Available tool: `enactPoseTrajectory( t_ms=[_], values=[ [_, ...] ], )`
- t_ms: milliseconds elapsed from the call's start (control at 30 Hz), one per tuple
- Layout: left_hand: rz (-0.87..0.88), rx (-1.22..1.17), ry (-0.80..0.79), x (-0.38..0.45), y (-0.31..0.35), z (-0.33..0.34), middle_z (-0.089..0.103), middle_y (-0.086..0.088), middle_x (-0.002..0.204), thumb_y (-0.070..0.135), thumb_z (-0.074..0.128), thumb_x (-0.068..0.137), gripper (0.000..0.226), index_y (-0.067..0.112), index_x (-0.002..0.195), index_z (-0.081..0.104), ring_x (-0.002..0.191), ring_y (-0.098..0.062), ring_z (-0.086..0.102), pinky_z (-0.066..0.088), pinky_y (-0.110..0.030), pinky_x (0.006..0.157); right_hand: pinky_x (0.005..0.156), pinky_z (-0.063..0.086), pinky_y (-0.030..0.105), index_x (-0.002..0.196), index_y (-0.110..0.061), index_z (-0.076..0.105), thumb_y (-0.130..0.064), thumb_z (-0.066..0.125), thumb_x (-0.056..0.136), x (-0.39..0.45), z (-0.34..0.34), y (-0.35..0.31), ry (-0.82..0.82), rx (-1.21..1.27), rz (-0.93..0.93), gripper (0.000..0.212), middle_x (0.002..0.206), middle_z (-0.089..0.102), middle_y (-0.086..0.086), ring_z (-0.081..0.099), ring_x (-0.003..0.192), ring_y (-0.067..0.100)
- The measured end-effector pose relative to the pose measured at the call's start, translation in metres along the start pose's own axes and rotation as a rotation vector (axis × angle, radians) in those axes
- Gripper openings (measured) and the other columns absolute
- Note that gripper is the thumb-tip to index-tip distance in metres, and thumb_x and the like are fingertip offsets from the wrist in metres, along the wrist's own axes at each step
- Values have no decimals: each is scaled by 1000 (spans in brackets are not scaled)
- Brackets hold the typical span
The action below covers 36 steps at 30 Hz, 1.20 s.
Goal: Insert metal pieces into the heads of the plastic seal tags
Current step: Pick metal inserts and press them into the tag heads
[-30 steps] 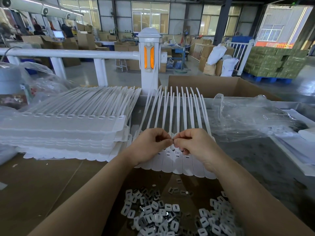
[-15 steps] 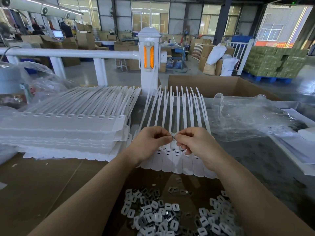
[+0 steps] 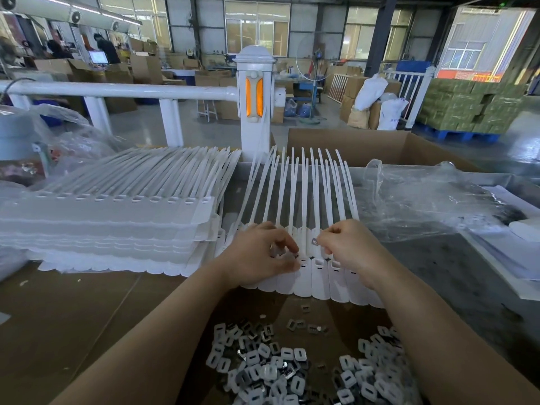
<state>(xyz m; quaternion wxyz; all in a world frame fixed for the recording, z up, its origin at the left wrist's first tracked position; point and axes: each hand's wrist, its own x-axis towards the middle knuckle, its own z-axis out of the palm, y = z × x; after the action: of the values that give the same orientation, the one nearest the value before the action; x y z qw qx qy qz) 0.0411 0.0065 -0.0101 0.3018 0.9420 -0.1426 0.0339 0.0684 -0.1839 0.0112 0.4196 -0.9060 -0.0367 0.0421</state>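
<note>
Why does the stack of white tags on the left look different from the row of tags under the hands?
The stack of tags is several sheets piled up; the row of tags looks like one thin layer. The stack's tails lie packed together, leaning right; the row's tails fan apart. No hand touches the stack, while the left hand presses on the row and the right hand pinches a small piece above it. Both are white plastic.

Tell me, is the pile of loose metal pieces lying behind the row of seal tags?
No, the metal pieces lie in front of the seal tags, nearer the person.

Both hands [image 3: 264, 255] [image 3: 346, 247] forward, fingers curled.
</note>
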Motion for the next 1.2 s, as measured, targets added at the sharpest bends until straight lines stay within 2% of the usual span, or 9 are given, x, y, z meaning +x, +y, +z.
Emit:
enactPoseTrajectory(
  t_ms=[200, 300, 367, 433, 500, 600, 733, 1033, 1200],
  values=[
    [58, 56, 31, 0, -3, -1, 52, 15, 98, 46, 68, 87, 20, 37, 105, 68, 88, -1, 47, 46, -29, 85, 41, 32, 18, 97, 11, 67, -14, 59, 86, -1, -5, 1, -89, -130, 50, 28, 70, 46, 12, 40, 58, 21],
    [58, 42, 33, 1, -4, 0, 52, 15, 98, 45, 67, 87, 21, 36, 105, 68, 89, -1, 47, 46, -30, 86, 54, 33, 29, 100, 12, 66, -11, 58, 83, 0, -8, 3, -116, -157, 66, 30, 73, 51, 18, 40, 63, 22],
    [59, 38, 34, 1, -5, 0, 52, 15, 100, 45, 67, 88, 21, 36, 106, 68, 93, -3, 47, 47, -33, 89, 57, 34, 32, 101, 11, 67, -10, 58, 83, 1, -9, 4, -112, -188, 64, 30, 91, 63, 33, 42, 63, 22],
    [56, 32, 35, 1, -5, 0, 53, 14, 101, 45, 67, 88, 21, 36, 106, 68, 96, -5, 48, 47, -35, 91, 59, 34, 31, 100, 11, 68, -10, 59, 83, 2, -8, 4, -108, -217, 49, 28, 99, 65, 32, 44, 64, 22],
    [50, 24, 33, 1, -4, 1, 53, 13, 101, 44, 68, 87, 21, 35, 106, 69, 98, -7, 49, 48, -37, 92, 59, 35, 30, 100, 11, 68, -12, 60, 85, 2, -8, 5, -116, -240, 33, 28, 81, 58, 24, 45, 65, 22],
    [47, 29, 30, 1, -3, 1, 54, 12, 101, 45, 67, 88, 21, 35, 106, 69, 98, -9, 50, 47, -40, 93, 62, 37, 30, 99, 10, 69, -13, 63, 86, 3, -8, 5, -133, -238, 11, 27, 77, 55, 15, 48, 67, 22],
    [40, 19, 32, 0, -3, 1, 54, 11, 100, 45, 68, 87, 20, 36, 105, 69, 98, -9, 49, 46, -41, 94, 66, 41, 29, 99, 7, 72, -14, 65, 86, 5, -8, 4, -143, -268, -1, 25, 102, 70, 24, 56, 73, 21],
    [39, 33, 28, 2, -4, 2, 53, 15, 100, 47, 67, 87, 20, 39, 105, 68, 98, -4, 46, 44, -36, 95, 43, 36, 17, 83, -9, 74, -14, 67, 87, 2, -9, 4, -143, -249, 3, 9, 65, 60, 0, 48, 53, 8],
    [44, 19, 30, 1, -3, 1, 53, 16, 102, 46, 70, 85, 15, 40, 98, 68, 102, -3, 47, 45, -35, 95, 44, 35, 19, 77, -3, 67, -8, 58, 86, 1, -7, 3, -129, -247, 15, 14, 69, 57, 6, 49, 56, 14]
  ],
)
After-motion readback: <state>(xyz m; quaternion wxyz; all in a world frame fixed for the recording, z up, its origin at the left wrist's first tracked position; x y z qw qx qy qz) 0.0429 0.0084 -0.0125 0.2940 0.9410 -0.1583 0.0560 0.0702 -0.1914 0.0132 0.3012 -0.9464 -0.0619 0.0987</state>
